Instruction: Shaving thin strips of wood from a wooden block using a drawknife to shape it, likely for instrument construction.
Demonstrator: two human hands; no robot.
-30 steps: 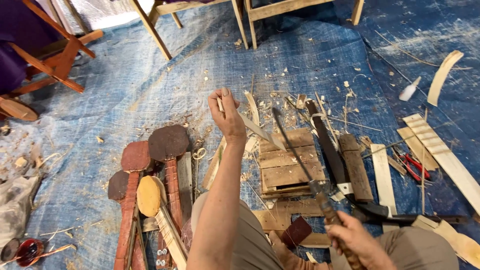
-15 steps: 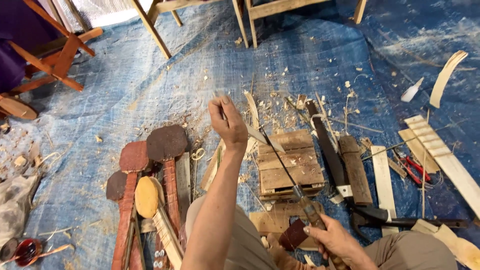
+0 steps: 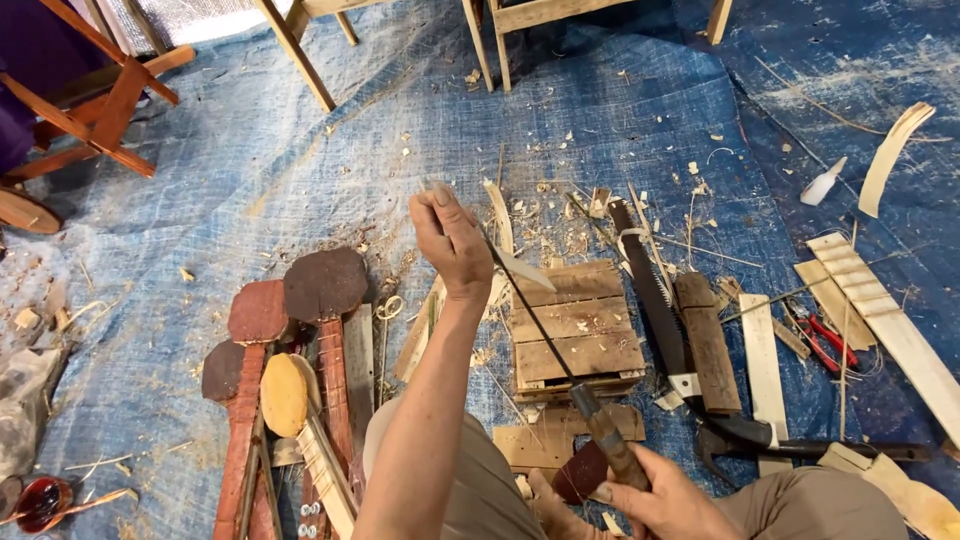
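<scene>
Left hand pinches a sliver; right hand grips the knife, shaving it above the pallet.

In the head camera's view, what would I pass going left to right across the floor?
Red dish → paddle-shaped wooden pieces → left hand → small wooden pallet → hand saw → red-handled pliers → long pale slat.

packages: none that I can spot
labels: nope, none
signs: none either
screens: none here at all
</scene>
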